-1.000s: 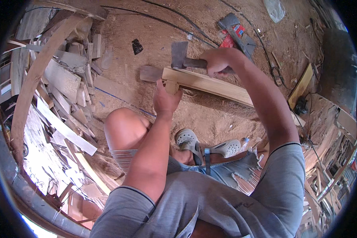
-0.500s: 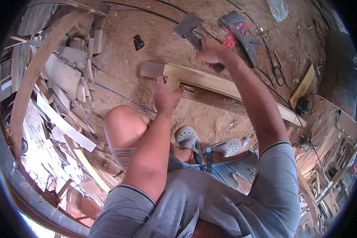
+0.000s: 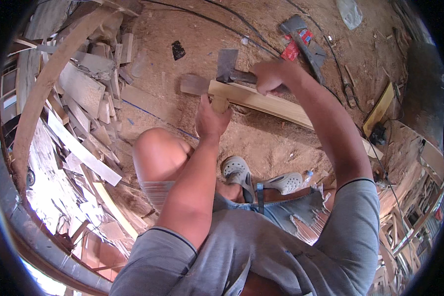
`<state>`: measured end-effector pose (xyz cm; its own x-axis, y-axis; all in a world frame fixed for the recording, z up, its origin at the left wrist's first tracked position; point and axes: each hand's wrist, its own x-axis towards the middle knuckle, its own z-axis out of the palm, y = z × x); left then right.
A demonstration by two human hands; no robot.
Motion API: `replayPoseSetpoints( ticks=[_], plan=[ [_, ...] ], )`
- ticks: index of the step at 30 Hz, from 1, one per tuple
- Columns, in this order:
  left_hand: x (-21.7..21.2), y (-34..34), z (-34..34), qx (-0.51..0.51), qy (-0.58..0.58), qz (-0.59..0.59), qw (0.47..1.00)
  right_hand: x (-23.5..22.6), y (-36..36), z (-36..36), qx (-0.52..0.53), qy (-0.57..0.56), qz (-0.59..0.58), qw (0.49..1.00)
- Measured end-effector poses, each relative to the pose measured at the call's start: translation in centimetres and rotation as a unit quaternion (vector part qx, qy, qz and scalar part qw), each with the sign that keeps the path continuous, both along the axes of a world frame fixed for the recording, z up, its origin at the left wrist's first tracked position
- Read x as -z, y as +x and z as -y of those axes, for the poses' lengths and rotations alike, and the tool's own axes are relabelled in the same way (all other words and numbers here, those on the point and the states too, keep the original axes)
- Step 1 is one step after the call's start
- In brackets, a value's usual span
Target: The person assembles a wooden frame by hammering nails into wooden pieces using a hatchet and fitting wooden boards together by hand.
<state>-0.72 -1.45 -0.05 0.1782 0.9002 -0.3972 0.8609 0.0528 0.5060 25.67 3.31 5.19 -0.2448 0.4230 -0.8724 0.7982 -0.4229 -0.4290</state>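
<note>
- The left hand [image 3: 212,120] grasps a small wood block [image 3: 220,103] against the near side of a long beam [image 3: 274,103], likely to steady it.
- The right hand [image 3: 270,76] is closed around the handle of a hatchet [image 3: 227,63], its broad head over or just beyond the beam's left end; contact is unclear.
- The beam runs from just beyond the left hand, passing under the right forearm, probably so both hands reach its end.
- A dark block [image 3: 194,84], beyond and left of the left hand, seems to prop that end.
- Another hatchet [image 3: 308,58] lies beyond the right hand.
</note>
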Motion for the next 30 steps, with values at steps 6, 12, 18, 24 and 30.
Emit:
replayPoseSetpoints(
  ticks=[6, 12, 18, 24, 30],
  plan=[
    [0.1, 0.0, 0.2, 0.008, 0.024, -0.002, 1.0, 0.0, 0.3, 0.3, 0.064, -0.024, -0.008, 0.998],
    [0.3, -0.1, 0.2, 0.008, 0.015, -0.025, 1.0, -0.5, -0.2, 0.8, 0.104, -0.036, -0.03, 0.993],
    [-0.1, 0.2, 0.1, 0.012, 0.023, -0.009, 1.0, -0.4, 0.2, 0.4, -0.061, -0.012, 0.0, 0.998],
    [-0.6, 0.3, 0.2, -0.012, -0.001, -0.026, 1.0, 0.7, -0.4, 1.1, 0.005, 0.003, -0.01, 1.0],
    [0.2, 0.3, 0.1, 0.01, 0.021, -0.043, 0.999, 3.0, 1.1, 1.6, 0.03, 0.001, 0.009, 1.0]
  ],
)
